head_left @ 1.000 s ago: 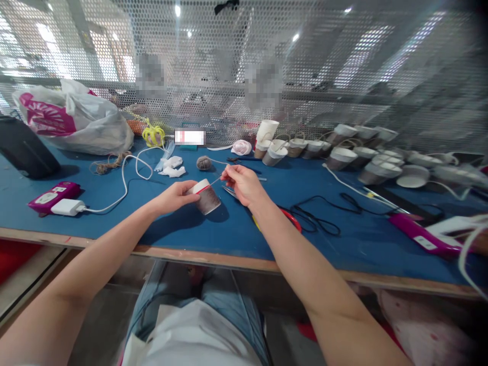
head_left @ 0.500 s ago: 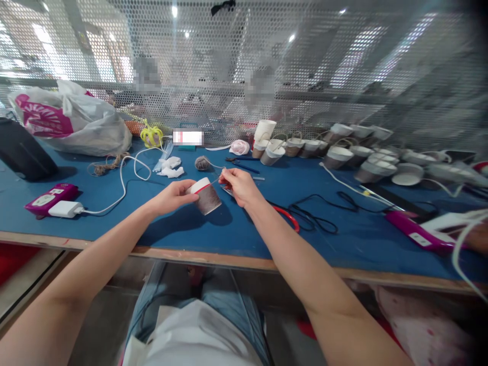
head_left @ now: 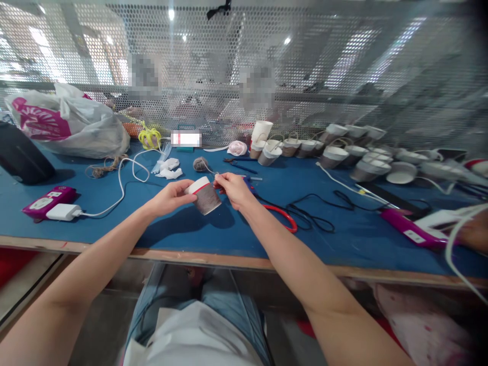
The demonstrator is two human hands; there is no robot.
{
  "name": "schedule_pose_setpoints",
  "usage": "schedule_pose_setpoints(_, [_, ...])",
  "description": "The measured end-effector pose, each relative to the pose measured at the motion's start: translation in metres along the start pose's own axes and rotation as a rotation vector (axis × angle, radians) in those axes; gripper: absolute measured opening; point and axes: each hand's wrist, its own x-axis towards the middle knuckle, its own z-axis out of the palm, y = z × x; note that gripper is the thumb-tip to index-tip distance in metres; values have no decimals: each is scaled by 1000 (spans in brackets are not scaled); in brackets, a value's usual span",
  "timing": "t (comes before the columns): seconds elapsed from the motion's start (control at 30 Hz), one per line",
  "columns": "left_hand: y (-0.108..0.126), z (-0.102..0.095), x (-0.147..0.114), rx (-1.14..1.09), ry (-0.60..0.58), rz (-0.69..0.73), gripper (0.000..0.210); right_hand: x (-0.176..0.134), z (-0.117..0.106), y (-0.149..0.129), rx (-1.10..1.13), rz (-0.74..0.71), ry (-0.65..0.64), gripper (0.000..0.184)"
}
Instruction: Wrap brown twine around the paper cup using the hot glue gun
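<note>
A paper cup (head_left: 208, 197) wound with grey-brown yarn, with a red band and a bare white end, is tilted above the blue table. My left hand (head_left: 177, 195) grips it by the white end, thumb and fingers closed round it. Close to the cup's right side, my right hand (head_left: 232, 187) pinches the grey yarn. From those fingers the strand runs back to a small ball of yarn (head_left: 200, 163) lying on the table.
Pliers (head_left: 238, 163) lie behind my right hand, a red cable loop (head_left: 285, 219) and black cord (head_left: 312, 216) to its right. Finished yarn-wrapped cups (head_left: 335, 156) crowd the back right. Purple power strips (head_left: 49, 201) sit left and right. A person's hand (head_left: 475, 231) shows far right.
My right hand has moved slightly left, nearer the cup, still pinching the yarn. The cup stays in my left hand, and the whole view has shifted a little.
</note>
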Motion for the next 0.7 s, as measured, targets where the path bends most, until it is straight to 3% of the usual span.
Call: schedule_pose_setpoints(0.7, [1,0,0,16,-14,10,29,-1,6,8,-88,-26,-13,17])
